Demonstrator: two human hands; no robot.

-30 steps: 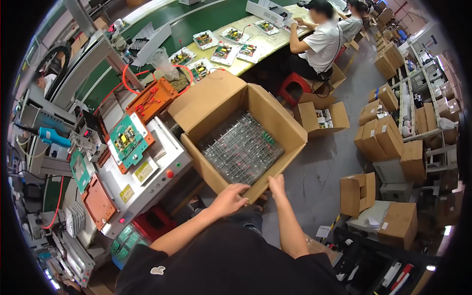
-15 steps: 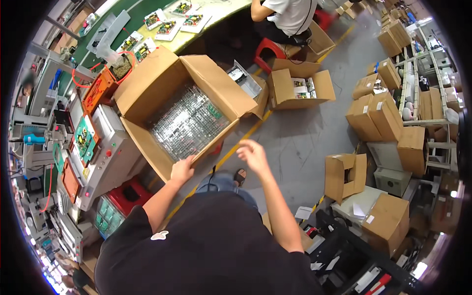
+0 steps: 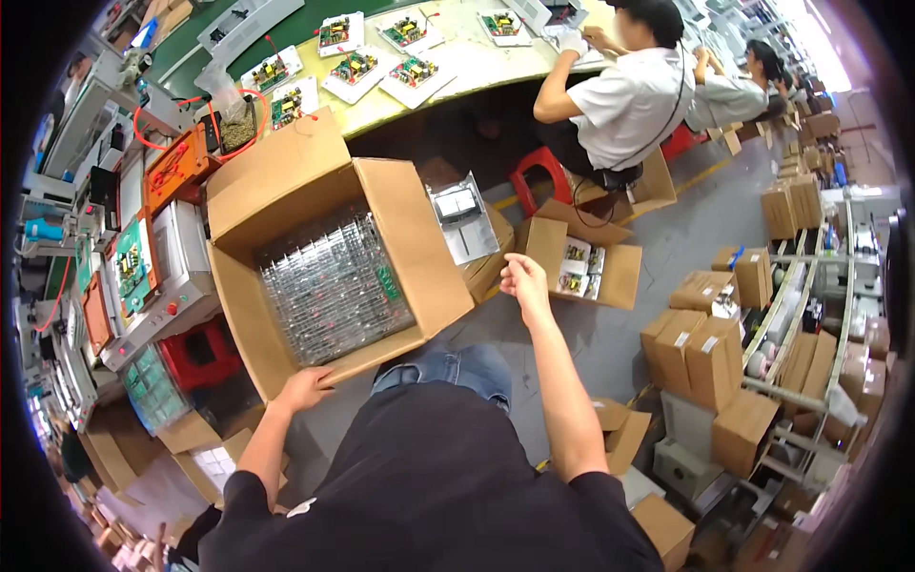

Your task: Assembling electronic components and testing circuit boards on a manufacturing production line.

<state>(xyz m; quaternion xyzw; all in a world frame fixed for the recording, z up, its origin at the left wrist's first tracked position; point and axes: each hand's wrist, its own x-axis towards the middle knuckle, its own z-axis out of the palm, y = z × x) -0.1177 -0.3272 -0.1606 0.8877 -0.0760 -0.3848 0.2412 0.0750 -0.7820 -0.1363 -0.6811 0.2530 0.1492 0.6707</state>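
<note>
A big open cardboard box [image 3: 235, 303] stands in front of me, its flaps folded up and out. Inside lies a stack of clear plastic trays [image 3: 329, 286] in shiny rows, with a bit of green circuit board showing at the right side. My left hand [image 3: 303, 391] grips the near left edge of the box, fingers wrapped over the cardboard. Off the box's right flap, my right hand [image 3: 524, 279] is held in the air, its fingers loosely curled and slightly apart. I see nothing in it.
Circuit boards on white plates [image 3: 355, 74] lie on the long bench [image 3: 457, 67]. A co-worker [image 3: 629, 95] sits there on a red stool [image 3: 538, 181]. An open carton of white units [image 3: 618, 276] stands at the right, before shelving [image 3: 791, 324]. Machines [image 3: 172, 262] line the left.
My view has shifted, bringing in more of the bench and co-workers. My right hand has moved forward, farther from my body. My left hand stays on the box edge.
</note>
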